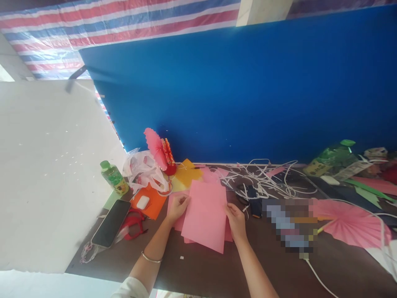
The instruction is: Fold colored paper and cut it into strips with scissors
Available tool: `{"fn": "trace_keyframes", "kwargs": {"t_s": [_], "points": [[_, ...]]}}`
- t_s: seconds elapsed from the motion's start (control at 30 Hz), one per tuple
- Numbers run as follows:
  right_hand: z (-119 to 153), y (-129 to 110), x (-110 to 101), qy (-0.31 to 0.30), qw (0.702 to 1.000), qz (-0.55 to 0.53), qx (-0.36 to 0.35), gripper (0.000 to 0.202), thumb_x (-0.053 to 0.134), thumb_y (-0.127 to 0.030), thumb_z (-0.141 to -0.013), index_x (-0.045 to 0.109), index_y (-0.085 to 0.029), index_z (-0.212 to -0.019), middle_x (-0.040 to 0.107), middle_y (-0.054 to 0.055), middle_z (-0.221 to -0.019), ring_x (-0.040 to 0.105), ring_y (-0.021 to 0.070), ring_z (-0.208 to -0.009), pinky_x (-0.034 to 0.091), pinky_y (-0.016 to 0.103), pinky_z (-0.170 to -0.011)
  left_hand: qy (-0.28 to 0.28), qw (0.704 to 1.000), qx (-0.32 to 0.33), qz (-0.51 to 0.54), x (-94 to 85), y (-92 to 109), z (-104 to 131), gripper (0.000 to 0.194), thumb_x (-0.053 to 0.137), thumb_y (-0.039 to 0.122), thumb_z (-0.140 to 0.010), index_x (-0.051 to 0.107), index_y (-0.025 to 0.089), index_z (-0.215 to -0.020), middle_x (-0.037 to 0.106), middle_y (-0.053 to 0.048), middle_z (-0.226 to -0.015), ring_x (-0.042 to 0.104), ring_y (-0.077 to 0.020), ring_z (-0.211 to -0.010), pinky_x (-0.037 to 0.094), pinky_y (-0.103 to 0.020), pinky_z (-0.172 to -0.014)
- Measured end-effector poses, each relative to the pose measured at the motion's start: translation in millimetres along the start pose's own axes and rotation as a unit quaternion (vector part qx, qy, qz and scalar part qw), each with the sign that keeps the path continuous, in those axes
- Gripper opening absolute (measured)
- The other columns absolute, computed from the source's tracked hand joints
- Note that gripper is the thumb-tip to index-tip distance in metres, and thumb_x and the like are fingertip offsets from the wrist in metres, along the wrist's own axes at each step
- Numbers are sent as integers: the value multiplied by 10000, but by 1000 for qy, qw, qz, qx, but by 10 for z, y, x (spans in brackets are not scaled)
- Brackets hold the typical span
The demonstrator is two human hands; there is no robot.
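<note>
My left hand [178,207] is partly closed, fingertips pinching the left edge of a pink sheet [204,215]. My right hand [235,218] is also partly closed, thumb and fingers at the sheet's right edge. Sheet is tilted slightly, over more pink paper on the brown table [198,275].

Left of the left hand: orange paper [156,207] with a white case [142,202] on it, red scissors [135,224], black phone [111,223], then green bottle [114,178]. Beyond the sheet: yellow paper [188,174], pink paper fan [155,147], plastic bag [145,167]. Right of the right hand: dark blue item [254,202], white strips [269,182] behind it, pixelated patch, larger pink fan [350,223] farther right.
</note>
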State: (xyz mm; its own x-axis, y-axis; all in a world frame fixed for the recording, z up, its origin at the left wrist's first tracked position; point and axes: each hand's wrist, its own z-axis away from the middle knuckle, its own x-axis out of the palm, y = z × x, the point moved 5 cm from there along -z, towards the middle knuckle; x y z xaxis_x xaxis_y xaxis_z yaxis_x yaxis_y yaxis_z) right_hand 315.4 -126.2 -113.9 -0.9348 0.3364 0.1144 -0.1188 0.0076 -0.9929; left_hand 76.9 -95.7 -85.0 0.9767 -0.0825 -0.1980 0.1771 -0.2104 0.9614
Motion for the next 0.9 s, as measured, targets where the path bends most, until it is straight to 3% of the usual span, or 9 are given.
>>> {"fn": "trace_keyframes", "kwargs": {"t_s": [0.1,0.23,0.53,0.73,0.9], "points": [[-23,11,-55,20,1000,-2,-9,361,680,-465,-630,667,-160,-822,685,58,-837,602,221,-783,467,302,-686,-25,1000,7,-8,27,1,14,291,502,406,-790,651,164,-724,648,-43,-715,578,-160,-656,453,-249,-581],[-49,60,-110,46,999,-3,-17,375,698,-472,-600,658,-144,-777,681,61,-773,607,215,-726,474,301,-648,-43,999,6,-14,55,-13,20,295,491,397,-801,645,155,-732,639,-40,-699,563,-153,-636,444,-242,-561],[-31,100,-66,29,999,2,-34,291,696,-428,-629,610,-153,-671,642,14,-647,575,157,-620,440,243,-565,-12,1000,-16,2,40,-14,8,270,500,392,-792,618,152,-757,652,-44,-746,593,-162,-697,466,-257,-626],[-36,87,-86,37,999,10,-30,371,674,-444,-647,644,-156,-880,686,68,-864,618,214,-784,477,298,-682,2,1000,-19,-4,40,2,4,277,507,396,-789,634,152,-753,657,-51,-744,596,-170,-700,470,-267,-625],[-36,52,-90,43,998,21,-33,360,665,-456,-649,668,-155,-847,694,75,-875,623,230,-821,484,311,-711,6,1000,-12,-8,35,4,2,285,512,402,-783,640,151,-741,658,-47,-726,596,-169,-684,472,-267,-618]]}}
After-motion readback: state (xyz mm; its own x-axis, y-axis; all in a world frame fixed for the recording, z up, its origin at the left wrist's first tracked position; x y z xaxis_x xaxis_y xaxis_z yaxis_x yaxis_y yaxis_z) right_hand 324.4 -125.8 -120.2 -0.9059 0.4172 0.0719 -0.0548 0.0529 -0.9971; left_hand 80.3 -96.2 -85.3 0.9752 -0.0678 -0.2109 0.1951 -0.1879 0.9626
